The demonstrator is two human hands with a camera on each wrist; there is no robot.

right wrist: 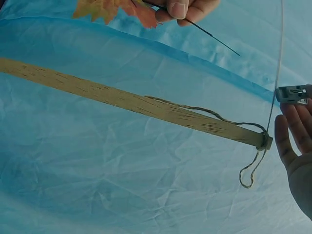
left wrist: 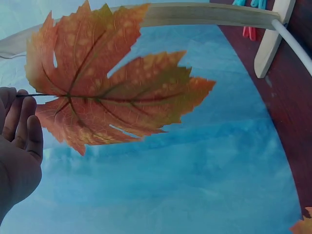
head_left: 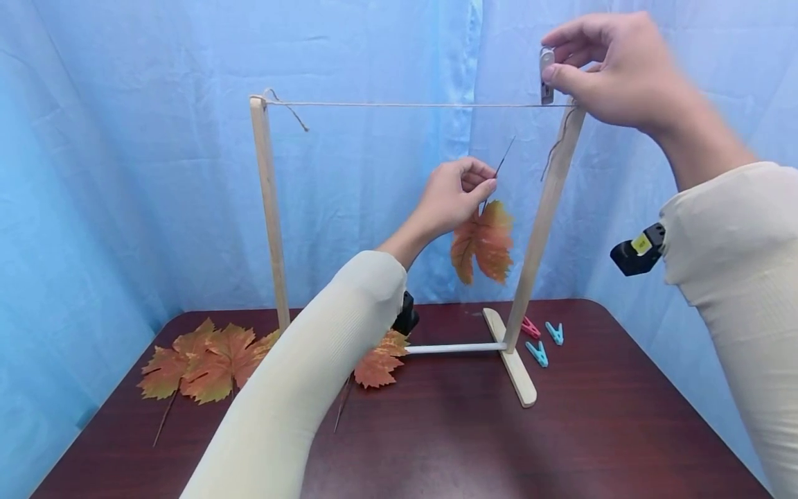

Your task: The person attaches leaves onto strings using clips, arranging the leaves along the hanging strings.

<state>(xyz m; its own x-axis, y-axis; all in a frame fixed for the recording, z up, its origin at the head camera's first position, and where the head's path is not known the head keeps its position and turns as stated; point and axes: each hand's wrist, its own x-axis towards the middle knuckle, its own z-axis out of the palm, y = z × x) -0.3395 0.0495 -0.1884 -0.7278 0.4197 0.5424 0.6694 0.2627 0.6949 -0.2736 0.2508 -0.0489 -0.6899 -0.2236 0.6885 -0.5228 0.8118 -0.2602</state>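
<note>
My left hand (head_left: 454, 194) pinches the thin dark stem of an artificial maple leaf (head_left: 483, 239), orange with green edges. The leaf hangs below the fingers, stem pointing up, lower than the string (head_left: 399, 104). In the left wrist view the leaf (left wrist: 97, 92) shows its veined face. Up at the string's right end, my right hand (head_left: 623, 69) grips a grey clothespin (head_left: 546, 76) between thumb and fingers. The clothespin's lower end is at the string, close to the right post; in the right wrist view the clothespin (right wrist: 292, 94) sits beside the string.
Two wooden posts, left (head_left: 269, 208) and right (head_left: 542, 229), carry the string, with loose twine ends at the knots. A white bar (head_left: 455, 348) joins them low down. Blue and pink clothespins (head_left: 537, 354) lie right of the frame's foot (head_left: 520, 381). More leaves (head_left: 227, 360) lie at left.
</note>
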